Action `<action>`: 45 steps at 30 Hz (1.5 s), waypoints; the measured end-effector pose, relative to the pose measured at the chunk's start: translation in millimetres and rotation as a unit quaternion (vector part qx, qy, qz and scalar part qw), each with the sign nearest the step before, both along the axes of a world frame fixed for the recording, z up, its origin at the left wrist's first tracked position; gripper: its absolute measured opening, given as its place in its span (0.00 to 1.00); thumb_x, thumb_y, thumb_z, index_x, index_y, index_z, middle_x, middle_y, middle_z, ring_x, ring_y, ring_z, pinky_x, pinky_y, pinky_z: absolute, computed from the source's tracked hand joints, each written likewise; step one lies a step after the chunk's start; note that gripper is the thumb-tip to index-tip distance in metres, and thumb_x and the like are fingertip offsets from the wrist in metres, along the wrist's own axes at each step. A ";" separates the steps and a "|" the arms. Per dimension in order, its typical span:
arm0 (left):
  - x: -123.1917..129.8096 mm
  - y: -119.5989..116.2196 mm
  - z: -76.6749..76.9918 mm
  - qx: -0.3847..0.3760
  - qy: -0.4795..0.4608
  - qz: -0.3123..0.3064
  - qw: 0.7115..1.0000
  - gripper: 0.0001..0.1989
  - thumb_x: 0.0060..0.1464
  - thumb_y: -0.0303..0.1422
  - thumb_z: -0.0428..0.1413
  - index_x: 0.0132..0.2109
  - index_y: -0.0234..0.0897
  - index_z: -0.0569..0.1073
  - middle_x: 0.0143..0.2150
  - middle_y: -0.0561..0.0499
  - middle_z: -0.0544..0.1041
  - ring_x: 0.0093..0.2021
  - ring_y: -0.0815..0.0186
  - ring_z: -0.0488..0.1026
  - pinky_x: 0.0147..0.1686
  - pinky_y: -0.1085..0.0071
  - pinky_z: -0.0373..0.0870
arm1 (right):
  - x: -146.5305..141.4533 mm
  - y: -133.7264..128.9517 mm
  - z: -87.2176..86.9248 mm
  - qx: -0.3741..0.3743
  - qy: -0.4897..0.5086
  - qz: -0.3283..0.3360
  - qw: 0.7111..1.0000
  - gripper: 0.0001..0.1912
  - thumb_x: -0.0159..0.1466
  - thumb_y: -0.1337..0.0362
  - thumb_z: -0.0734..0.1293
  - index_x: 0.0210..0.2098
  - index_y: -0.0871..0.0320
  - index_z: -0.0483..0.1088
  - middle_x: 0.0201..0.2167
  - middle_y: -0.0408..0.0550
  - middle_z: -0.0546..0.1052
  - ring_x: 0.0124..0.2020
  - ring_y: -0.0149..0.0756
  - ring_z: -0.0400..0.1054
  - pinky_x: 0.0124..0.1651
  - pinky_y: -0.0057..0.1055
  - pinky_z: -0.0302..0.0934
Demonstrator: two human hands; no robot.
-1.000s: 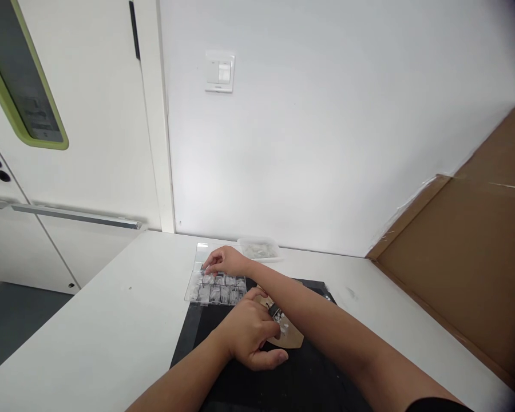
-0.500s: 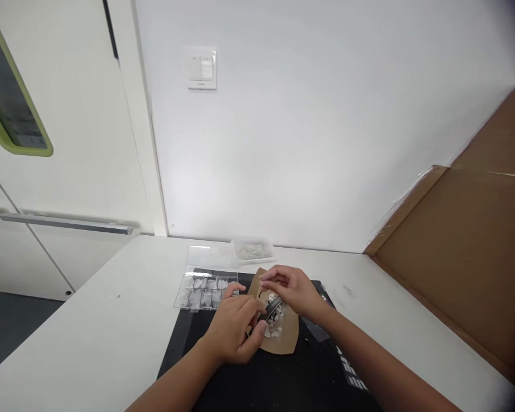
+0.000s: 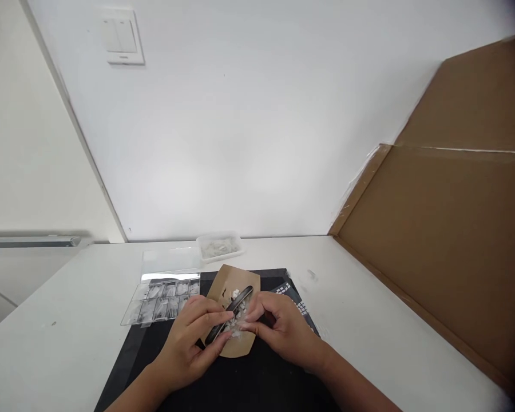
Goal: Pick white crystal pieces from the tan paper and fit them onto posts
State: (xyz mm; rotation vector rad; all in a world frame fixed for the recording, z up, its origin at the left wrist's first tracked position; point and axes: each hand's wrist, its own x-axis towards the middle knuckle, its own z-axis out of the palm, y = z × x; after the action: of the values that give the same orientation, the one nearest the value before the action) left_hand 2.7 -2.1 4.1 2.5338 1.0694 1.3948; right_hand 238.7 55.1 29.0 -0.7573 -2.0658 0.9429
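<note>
A black curved tool (image 3: 243,295) lies slantwise over a brown paper tray (image 3: 229,279) that holds small white pieces (image 3: 236,329). My left hand (image 3: 197,337) has its thumb and fingers closed round the lower part of the tool. Just right of it, my right hand (image 3: 278,326) is pinched over the white pieces; whatever its fingertips hold is too small to make out. The paper tray rests on a black mat (image 3: 240,380).
An open clear compartment box (image 3: 165,300) with white bits stands left of the paper tray. Behind is a translucent tub (image 3: 218,247) of pale pieces. A dark sheet with white squares (image 3: 292,293) lies at the right. Brown cardboard (image 3: 446,229) borders the table's right side.
The camera view has shifted, so the table items appear further left. My right hand has come down from the tray's upper part to the white pieces. More of the black tool shows.
</note>
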 end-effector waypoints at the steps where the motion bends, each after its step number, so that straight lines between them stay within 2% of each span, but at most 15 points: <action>1: 0.5 -0.1 -0.1 0.004 0.006 -0.009 1.000 0.20 0.59 0.25 0.60 0.57 0.41 0.72 0.45 0.45 0.78 0.45 0.60 0.74 0.49 0.57 0.70 | 0.4 -1.5 0.9 -0.002 0.000 0.011 1.000 0.09 0.62 0.56 0.74 0.29 0.49 0.74 0.31 0.43 0.80 0.33 0.37 0.75 0.37 0.34 0.67; 4: 2.6 -1.0 -1.1 0.028 0.041 -0.031 0.998 0.20 0.58 0.24 0.62 0.56 0.42 0.73 0.43 0.50 0.80 0.41 0.65 0.77 0.57 0.55 0.66 | 0.0 -4.5 0.6 -0.005 0.004 0.039 0.999 0.09 0.63 0.57 0.74 0.28 0.50 0.74 0.30 0.43 0.80 0.32 0.36 0.75 0.37 0.33 0.68; 8: 3.6 -2.8 0.7 0.071 0.064 -0.021 0.995 0.20 0.56 0.22 0.64 0.53 0.44 0.76 0.41 0.56 0.82 0.36 0.71 0.77 0.64 0.54 0.59 | -1.7 -5.0 -3.1 -0.009 0.027 0.057 0.998 0.10 0.62 0.59 0.74 0.28 0.55 0.73 0.30 0.45 0.80 0.32 0.34 0.75 0.36 0.30 0.67; 14: -1.6 -2.1 5.7 0.080 0.079 -0.038 0.993 0.16 0.58 0.22 0.62 0.51 0.44 0.77 0.42 0.55 0.82 0.37 0.72 0.78 0.66 0.56 0.54 | 1.8 -3.3 -7.9 -0.149 0.018 0.141 0.979 0.12 0.59 0.56 0.77 0.30 0.56 0.75 0.32 0.45 0.81 0.32 0.34 0.76 0.33 0.28 0.68; 17: -1.7 -2.2 4.6 0.077 0.077 -0.034 0.993 0.16 0.60 0.20 0.59 0.51 0.42 0.77 0.42 0.54 0.82 0.38 0.71 0.78 0.65 0.55 0.55 | 3.3 -2.0 -8.8 -0.169 0.017 0.156 0.973 0.13 0.57 0.55 0.78 0.32 0.56 0.76 0.32 0.44 0.81 0.30 0.33 0.75 0.31 0.28 0.68; 20: 0.3 -2.9 3.7 0.070 0.080 -0.006 0.994 0.16 0.59 0.20 0.59 0.51 0.41 0.77 0.43 0.51 0.81 0.41 0.69 0.78 0.63 0.52 0.58 | 3.7 2.0 -5.1 -0.086 0.017 0.143 0.986 0.08 0.61 0.57 0.75 0.34 0.55 0.78 0.32 0.44 0.80 0.34 0.34 0.75 0.37 0.30 0.69; 23: 1.4 -3.0 3.8 0.069 0.076 0.025 0.994 0.15 0.59 0.20 0.59 0.49 0.42 0.77 0.46 0.49 0.79 0.37 0.70 0.76 0.60 0.52 0.62 | 4.3 7.2 -0.3 0.045 0.020 0.055 0.997 0.07 0.69 0.62 0.68 0.37 0.53 0.79 0.39 0.47 0.79 0.42 0.35 0.73 0.46 0.34 0.68; 25: 0.9 -2.6 3.4 0.068 0.074 0.042 0.994 0.14 0.59 0.21 0.59 0.48 0.42 0.78 0.47 0.49 0.77 0.35 0.71 0.75 0.59 0.51 0.64 | 4.9 9.5 0.6 0.121 0.013 -0.013 0.992 0.08 0.70 0.64 0.66 0.40 0.52 0.79 0.46 0.49 0.77 0.48 0.38 0.71 0.51 0.38 0.67; 28: -0.8 -1.6 1.1 0.068 0.076 0.060 0.993 0.15 0.58 0.21 0.60 0.48 0.42 0.78 0.45 0.48 0.75 0.37 0.68 0.74 0.58 0.50 0.65 | 5.2 10.5 -1.9 0.191 -0.008 -0.067 0.979 0.10 0.71 0.66 0.64 0.45 0.50 0.78 0.52 0.51 0.74 0.54 0.41 0.67 0.56 0.43 0.63; 30: -1.6 -1.1 -1.0 0.065 0.074 0.063 0.993 0.15 0.57 0.20 0.60 0.49 0.41 0.77 0.44 0.47 0.74 0.40 0.66 0.74 0.57 0.49 0.66 | 4.8 10.6 -4.7 0.214 -0.016 -0.079 0.973 0.09 0.70 0.66 0.66 0.45 0.49 0.78 0.52 0.50 0.74 0.55 0.43 0.66 0.57 0.46 0.61; 33: -1.7 -0.5 -2.8 0.061 0.072 0.062 0.994 0.15 0.56 0.20 0.61 0.49 0.41 0.77 0.43 0.47 0.72 0.41 0.64 0.73 0.55 0.49 0.67 | 3.7 11.7 -8.8 0.232 -0.015 -0.084 0.969 0.01 0.65 0.61 0.72 0.37 0.50 0.78 0.47 0.48 0.75 0.52 0.43 0.67 0.56 0.47 0.60; 36: -1.4 0.7 -2.6 0.058 0.072 0.062 0.994 0.16 0.56 0.19 0.60 0.49 0.40 0.77 0.43 0.47 0.71 0.41 0.64 0.72 0.54 0.50 0.68 | 2.8 13.1 -11.8 0.230 0.000 -0.084 0.969 0.06 0.63 0.58 0.75 0.32 0.52 0.76 0.43 0.48 0.75 0.48 0.41 0.68 0.53 0.44 0.61; 39: -1.8 2.4 -2.5 0.049 0.065 0.067 0.994 0.16 0.57 0.19 0.60 0.50 0.39 0.77 0.42 0.46 0.70 0.42 0.63 0.70 0.49 0.54 0.70 | 1.9 12.9 -13.3 0.221 0.007 -0.071 0.973 0.09 0.65 0.58 0.73 0.31 0.54 0.75 0.43 0.48 0.74 0.46 0.39 0.69 0.50 0.41 0.61; 42: -2.4 4.0 -2.7 0.038 0.054 0.069 0.995 0.15 0.57 0.19 0.60 0.50 0.38 0.77 0.40 0.46 0.70 0.42 0.62 0.69 0.43 0.60 0.70 | 0.3 11.1 -14.2 0.220 0.003 -0.055 0.974 0.09 0.70 0.61 0.68 0.33 0.54 0.75 0.44 0.48 0.75 0.47 0.38 0.70 0.49 0.38 0.62; 45: -1.8 4.4 -1.7 0.039 0.051 0.066 0.996 0.15 0.57 0.19 0.60 0.50 0.38 0.77 0.39 0.47 0.70 0.41 0.62 0.69 0.41 0.61 0.69 | -1.3 9.1 -15.4 0.226 -0.009 -0.050 0.973 0.09 0.73 0.67 0.62 0.45 0.52 0.75 0.46 0.48 0.76 0.48 0.37 0.70 0.49 0.38 0.61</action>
State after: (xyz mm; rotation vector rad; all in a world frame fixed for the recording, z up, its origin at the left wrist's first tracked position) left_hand 0.9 2.2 2.5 2.6591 1.2458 1.3755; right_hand 237.5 64.3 13.6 -0.6182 -2.1251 0.3848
